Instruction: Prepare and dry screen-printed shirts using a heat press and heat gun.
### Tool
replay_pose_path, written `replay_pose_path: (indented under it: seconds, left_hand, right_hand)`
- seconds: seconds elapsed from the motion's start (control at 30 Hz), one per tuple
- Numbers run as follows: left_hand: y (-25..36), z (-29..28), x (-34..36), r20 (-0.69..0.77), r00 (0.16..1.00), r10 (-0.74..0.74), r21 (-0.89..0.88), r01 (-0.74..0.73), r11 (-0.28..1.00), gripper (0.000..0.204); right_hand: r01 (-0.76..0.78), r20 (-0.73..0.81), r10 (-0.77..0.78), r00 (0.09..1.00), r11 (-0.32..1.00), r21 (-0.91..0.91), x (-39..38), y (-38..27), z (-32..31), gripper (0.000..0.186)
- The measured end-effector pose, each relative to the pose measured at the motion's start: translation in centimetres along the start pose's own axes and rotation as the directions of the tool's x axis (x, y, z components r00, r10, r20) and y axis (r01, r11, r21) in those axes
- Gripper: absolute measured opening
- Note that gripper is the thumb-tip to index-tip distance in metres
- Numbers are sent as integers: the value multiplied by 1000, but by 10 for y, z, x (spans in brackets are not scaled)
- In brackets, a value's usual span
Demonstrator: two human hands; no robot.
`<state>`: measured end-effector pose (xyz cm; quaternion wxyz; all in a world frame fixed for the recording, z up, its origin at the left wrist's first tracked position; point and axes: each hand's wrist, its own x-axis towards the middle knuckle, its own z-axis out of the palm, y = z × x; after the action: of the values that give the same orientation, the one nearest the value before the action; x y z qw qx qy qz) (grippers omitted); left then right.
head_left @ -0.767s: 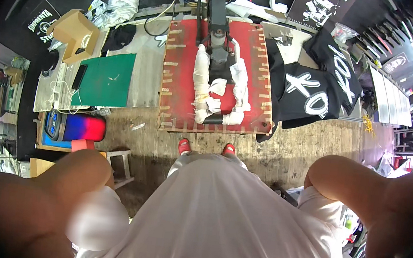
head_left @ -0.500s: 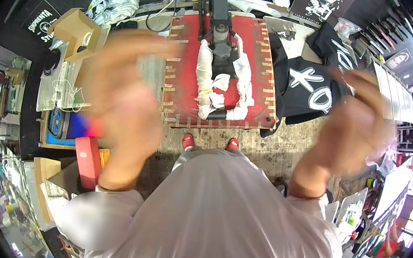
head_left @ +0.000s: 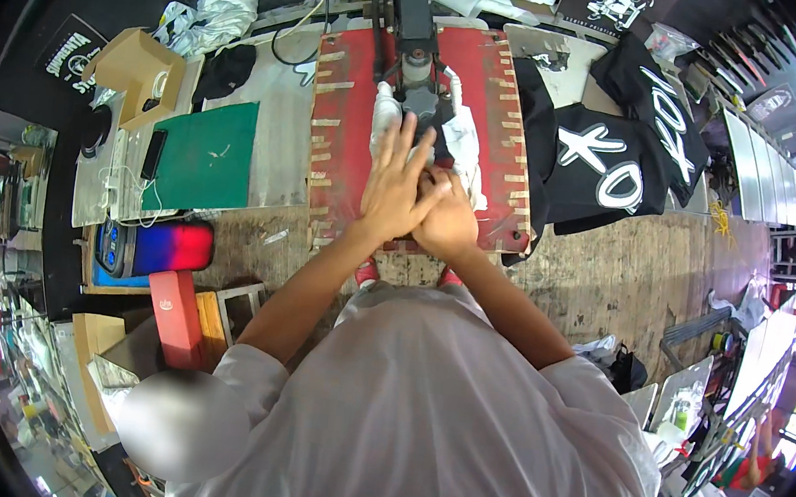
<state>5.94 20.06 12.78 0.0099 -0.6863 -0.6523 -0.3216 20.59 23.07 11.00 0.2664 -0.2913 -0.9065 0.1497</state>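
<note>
A red heat press (head_left: 334, 170) with strips of tan tape along its edges stands in front of me. Its U-shaped handle is wrapped in white cloth (head_left: 464, 140). My left hand (head_left: 395, 179) is open over the handle, fingers stretched out and pointing away from me, its thumb side meeting the other hand. My right hand (head_left: 448, 223) lies against it, fingers bent and partly hidden. Both hands cover the near bar of the handle; whether they touch the bar I cannot tell.
Black garments with white lettering (head_left: 607, 163) lie to the right. On the left table are a green cutting mat (head_left: 205, 158), a dark phone (head_left: 153, 155) and an open cardboard box (head_left: 146, 80). Below it sit a speaker with red and blue light (head_left: 163, 247) and a red box (head_left: 176, 318).
Both hands, blurred and wide apart half a second ago, have come together over the press handle. The green mat and phone, hidden before, now show.
</note>
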Motion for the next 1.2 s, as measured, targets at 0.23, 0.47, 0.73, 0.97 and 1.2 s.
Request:
replay_pose_path:
  seconds: [0.23, 0.47, 0.73, 0.97, 1.2]
  left_hand:
    - [-22, 1, 71, -69, 952, -298, 120, 304, 945, 90]
    - [-60, 8, 92, 119, 724, -680, -458, 647, 609, 117]
    - [-66, -2, 99, 337, 679, -653, -600, 689, 407, 48]
    - [-75, 7, 102, 367, 605, -706, -506, 767, 394, 67]
    - [-82, 9, 108, 447, 569, -690, -407, 816, 410, 81]
  right_hand:
    - [-19, 3, 19, 1000, 1000, -10, 6, -13, -8, 61]
    - [-59, 103, 63, 993, 997, -41, 7, -25, -11, 56]
    - [-26, 297, 52, 953, 995, -92, 4, -34, -4, 72]
    - [-81, 416, 132, 900, 987, -138, 2, -35, -5, 75]
    - [-62, 467, 157, 870, 975, -213, 6, -53, -21, 73]
